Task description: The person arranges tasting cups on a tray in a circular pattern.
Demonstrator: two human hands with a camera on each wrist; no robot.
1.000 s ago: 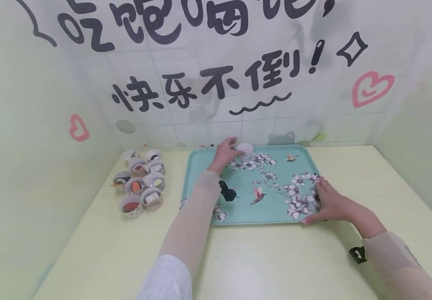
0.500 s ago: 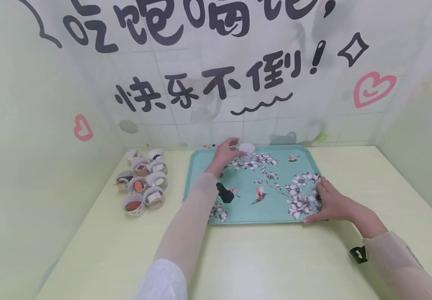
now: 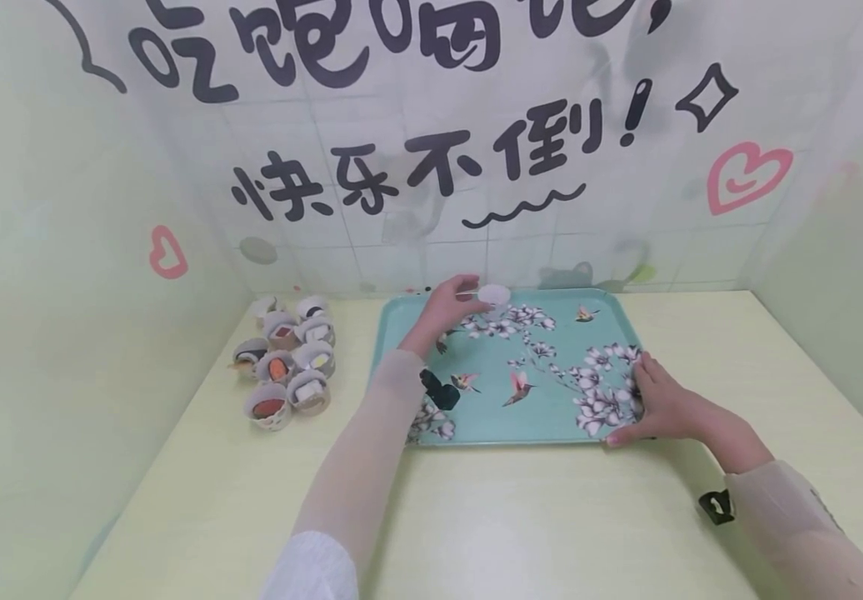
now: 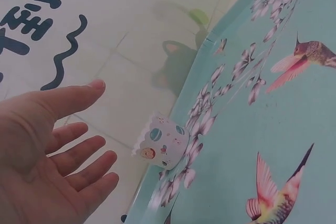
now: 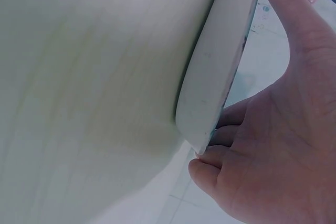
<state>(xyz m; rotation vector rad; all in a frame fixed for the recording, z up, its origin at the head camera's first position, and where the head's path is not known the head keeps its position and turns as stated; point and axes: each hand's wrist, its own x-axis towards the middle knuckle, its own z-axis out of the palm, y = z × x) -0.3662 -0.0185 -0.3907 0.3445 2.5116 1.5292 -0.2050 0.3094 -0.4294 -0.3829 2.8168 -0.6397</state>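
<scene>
A small printed paper baking cup point(image 4: 164, 141) stands on the far part of the teal tray point(image 3: 491, 421), which has flowers and birds on it. Beside the cup, my left hand point(image 3: 445, 310) hovers with fingers spread; in the left wrist view a gap separates its fingers from the cup. My right hand point(image 3: 671, 408) holds the tray's near right corner, thumb at the front edge and fingers along the right side. The right wrist view shows those fingers against the tray rim point(image 5: 218, 72).
Several paper cups with small food-like pieces, among them one with a reddish piece point(image 3: 268, 408), stand clustered left of the tray. A pale yellow table point(image 3: 521, 517) carries everything. A wall with printed writing point(image 3: 431, 162) rises behind, and side walls flank the table.
My left forearm has swung slightly left while the left hand stays near the cup. The right hand and the tray keep their places. The head view has shifted slightly.
</scene>
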